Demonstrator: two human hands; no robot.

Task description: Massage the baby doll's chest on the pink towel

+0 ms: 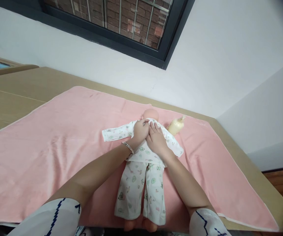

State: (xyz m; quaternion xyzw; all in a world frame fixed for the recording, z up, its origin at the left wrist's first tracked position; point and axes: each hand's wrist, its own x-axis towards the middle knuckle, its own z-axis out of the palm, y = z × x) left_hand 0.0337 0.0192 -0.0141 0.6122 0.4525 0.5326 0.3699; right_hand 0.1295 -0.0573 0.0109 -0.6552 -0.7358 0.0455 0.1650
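A baby doll point(150, 114) lies on a pink blanket, its head away from me and its feet at the near table edge. It wears a white printed shirt point(143, 154) and matching trousers point(133, 186). My left hand point(141, 130), with a silver bracelet at the wrist, is curled closed at the shirt's upper front, just below the neck; its fingertips are mostly hidden. Beside and touching it, my right hand point(157, 139) rests on the chest with fingers stretched out over the cloth. Both shirt sleeves spread outward.
A pale yellow bottle point(176, 125) lies on the blanket point(70, 131) right of the doll's head. The blanket has folds and covers much of the wooden table point(20, 88). Behind stand a white wall point(193, 82) and a dark-framed window point(121, 36).
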